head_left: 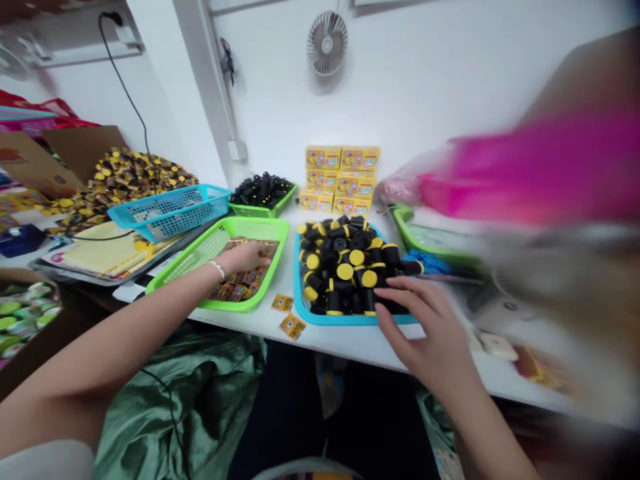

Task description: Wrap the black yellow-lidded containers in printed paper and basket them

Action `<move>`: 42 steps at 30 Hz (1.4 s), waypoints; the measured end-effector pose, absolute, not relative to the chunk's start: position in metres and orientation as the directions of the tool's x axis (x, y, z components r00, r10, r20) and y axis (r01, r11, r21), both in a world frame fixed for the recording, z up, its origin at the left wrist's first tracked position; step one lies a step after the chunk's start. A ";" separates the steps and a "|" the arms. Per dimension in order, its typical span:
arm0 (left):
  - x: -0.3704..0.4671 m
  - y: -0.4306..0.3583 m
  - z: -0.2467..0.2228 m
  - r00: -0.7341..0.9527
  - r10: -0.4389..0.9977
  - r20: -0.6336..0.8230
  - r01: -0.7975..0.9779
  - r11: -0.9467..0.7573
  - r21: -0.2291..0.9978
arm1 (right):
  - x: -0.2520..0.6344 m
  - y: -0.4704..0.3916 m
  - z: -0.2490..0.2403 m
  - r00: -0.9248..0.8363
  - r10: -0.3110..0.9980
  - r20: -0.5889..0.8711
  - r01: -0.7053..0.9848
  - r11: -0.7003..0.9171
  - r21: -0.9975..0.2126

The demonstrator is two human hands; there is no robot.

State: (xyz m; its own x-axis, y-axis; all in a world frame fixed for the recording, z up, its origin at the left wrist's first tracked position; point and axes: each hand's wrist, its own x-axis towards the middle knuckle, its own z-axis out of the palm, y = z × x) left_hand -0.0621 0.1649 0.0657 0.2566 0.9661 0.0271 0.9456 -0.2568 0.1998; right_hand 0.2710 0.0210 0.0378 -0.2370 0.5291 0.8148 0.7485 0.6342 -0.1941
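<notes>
My left hand [245, 258] reaches into the green basket [173, 270], over small printed foil-like squares [240, 287]. Its fingers are bent close together among the squares; what lies between them is hidden. My right hand [425, 323] is at the front right of the blue basket [299, 293], fingers apart, fingertips close to the heaped black cylinders with yellow ends [345, 271]. No piece shows in its grasp. On the white table between the baskets lie two printed squares, an upper one [283, 303] and a lower one [293, 327].
Stacked yellow boxes [341, 177] stand by the wall. Behind on the left are a basket of black parts [263, 191], an empty-looking blue basket [183, 210] and a heap of yellow-and-brown pieces [135, 173]. A blurred pink object [540, 167] fills the right side.
</notes>
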 end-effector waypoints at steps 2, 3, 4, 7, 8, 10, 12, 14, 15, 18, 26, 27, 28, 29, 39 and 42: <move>-0.054 0.141 0.073 0.265 0.952 0.156 0.943 -0.290 0.164 | 0.263 0.039 0.041 -0.237 0.575 0.783 0.806 0.567 -0.172; -0.047 0.125 0.074 0.280 0.936 0.213 0.938 -0.314 0.147 | 0.257 0.048 0.041 -0.239 0.603 0.761 0.829 0.535 -0.164; -0.040 0.105 0.071 0.311 0.918 0.246 0.927 -0.350 0.132 | 0.250 0.057 0.041 -0.231 0.633 0.739 0.851 0.499 -0.162; -0.017 0.045 0.041 0.437 0.872 0.219 0.880 -0.465 0.093 | 0.228 0.078 0.038 -0.179 0.709 0.683 0.906 0.388 -0.166; -0.011 0.028 0.026 0.466 0.860 0.207 0.868 -0.490 0.078 | 0.223 0.082 0.036 -0.164 0.724 0.670 0.916 0.364 -0.169; -0.001 0.005 -0.004 0.488 0.851 0.195 0.863 -0.504 0.042 | 0.217 0.086 0.034 -0.150 0.741 0.655 0.923 0.342 -0.175; 0.003 -0.004 -0.028 0.502 0.847 0.176 0.859 -0.512 0.013 | 0.217 0.084 0.035 -0.132 0.738 0.662 0.925 0.331 -0.185; 0.000 -0.006 -0.039 0.522 0.838 0.156 0.849 -0.529 0.002 | 0.223 0.075 0.039 -0.099 0.721 0.686 0.926 0.319 -0.201; -0.002 -0.006 -0.041 0.534 0.833 0.149 0.842 -0.540 0.004 | 0.227 0.068 0.042 -0.075 0.706 0.704 0.927 0.310 -0.212; -0.012 -0.007 -0.037 0.554 0.819 0.149 0.825 -0.564 0.032 | 0.243 0.044 0.050 -0.011 0.616 0.788 0.922 0.311 -0.231; -0.021 0.004 -0.031 0.469 0.858 0.208 0.833 -0.508 0.219 | 0.263 -0.004 0.047 -0.017 0.570 0.821 0.835 0.459 -0.302; -0.021 0.008 -0.030 0.459 0.863 0.212 0.825 -0.502 0.258 | 0.264 -0.008 0.045 -0.027 0.587 0.809 0.819 0.477 -0.319; -0.021 0.011 -0.028 0.450 0.866 0.217 0.814 -0.498 0.298 | 0.264 -0.010 0.043 -0.044 0.600 0.798 0.800 0.500 -0.331; -0.021 0.014 -0.026 0.436 0.870 0.229 0.803 -0.491 0.337 | 0.265 -0.013 0.041 -0.061 0.608 0.791 0.780 0.523 -0.342; -0.006 -0.019 0.012 0.165 0.866 0.472 0.572 -0.474 0.669 | 0.252 -0.030 0.027 0.037 0.822 0.569 0.206 0.551 -0.809; 0.005 -0.031 0.013 0.120 0.897 0.425 0.337 -0.440 0.832 | 0.243 -0.029 0.033 0.049 0.826 0.562 0.106 0.555 -0.825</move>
